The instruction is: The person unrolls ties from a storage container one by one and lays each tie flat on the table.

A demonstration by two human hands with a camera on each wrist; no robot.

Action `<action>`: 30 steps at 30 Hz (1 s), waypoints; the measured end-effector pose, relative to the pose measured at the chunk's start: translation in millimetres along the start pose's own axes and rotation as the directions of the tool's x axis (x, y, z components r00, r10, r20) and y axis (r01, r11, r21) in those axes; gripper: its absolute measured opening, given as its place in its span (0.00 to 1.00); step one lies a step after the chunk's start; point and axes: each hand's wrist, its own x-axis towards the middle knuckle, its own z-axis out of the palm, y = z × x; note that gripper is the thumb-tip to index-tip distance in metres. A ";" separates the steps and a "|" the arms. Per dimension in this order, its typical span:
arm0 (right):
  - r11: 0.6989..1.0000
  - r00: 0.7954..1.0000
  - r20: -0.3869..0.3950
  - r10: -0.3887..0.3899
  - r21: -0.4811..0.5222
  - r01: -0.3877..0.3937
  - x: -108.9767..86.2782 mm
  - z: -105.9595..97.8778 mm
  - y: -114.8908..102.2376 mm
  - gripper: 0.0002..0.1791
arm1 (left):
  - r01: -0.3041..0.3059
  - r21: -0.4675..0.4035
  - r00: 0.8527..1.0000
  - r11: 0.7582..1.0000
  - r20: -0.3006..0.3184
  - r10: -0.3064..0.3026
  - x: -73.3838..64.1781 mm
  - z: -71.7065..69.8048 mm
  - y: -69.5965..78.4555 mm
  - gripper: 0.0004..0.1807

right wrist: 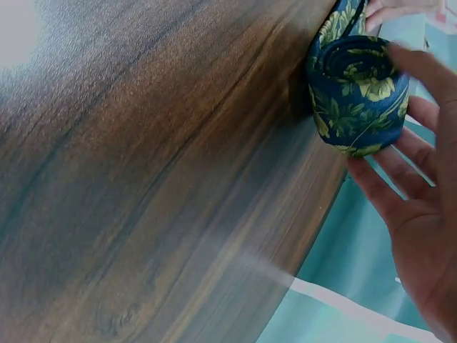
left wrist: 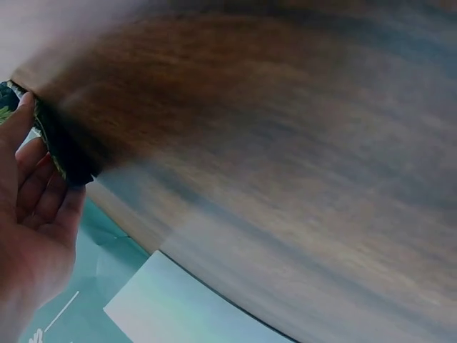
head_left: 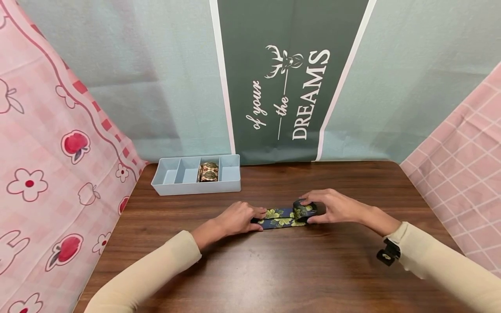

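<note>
A navy necktie [head_left: 282, 222] with yellow-green flowers lies across the wooden table, doubled into two bands, its right part wound into a roll. My right hand [head_left: 332, 206] grips that roll [head_left: 302, 212] between thumb and fingers; the right wrist view shows the coiled layers [right wrist: 360, 93] with fingertips around them. At the other end, my left hand [head_left: 240, 217] pinches the bands, thumb nearer me and fingers on the far side. In the left wrist view the tie's dark end [left wrist: 64, 143] sticks out between the left thumb and fingers, while most of the tie is out of frame.
A light blue tray [head_left: 176, 189] with several compartments stands at the table's back left. One compartment holds a rolled patterned tie [head_left: 209, 172]. Behind the wooden table [head_left: 250, 269] hangs a grey-green curtain [head_left: 164, 87], with pink cloth [head_left: 47, 182] at the left side.
</note>
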 end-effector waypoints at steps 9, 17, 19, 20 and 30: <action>0.998 0.995 -0.100 -0.031 -0.053 0.026 7.2 7.4 -5.7 0.14 | 0.016 -0.010 1.000 1.000 0.001 -0.016 4.7 -1.4 4.9 0.23; 0.996 0.996 -0.077 -0.052 -0.070 0.047 9.3 6.3 -2.6 0.20 | 0.018 0.001 1.000 1.000 0.023 -0.018 18.1 -2.3 14.7 0.25; 0.996 0.995 -0.065 -0.069 -0.064 0.065 9.6 5.5 -2.2 0.20 | 0.021 -0.005 0.999 1.000 0.044 -0.020 24.0 -1.8 17.8 0.26; 0.995 0.995 -0.057 -0.078 -0.062 0.074 9.7 5.1 -1.9 0.20 | 0.022 -0.008 0.998 1.000 0.052 -0.021 27.1 -1.2 19.2 0.26; 0.997 0.996 0.071 -0.056 -0.056 0.061 9.4 0.5 -3.7 0.19 | 0.015 -0.004 0.996 1.000 0.083 -0.014 50.5 6.9 29.4 0.27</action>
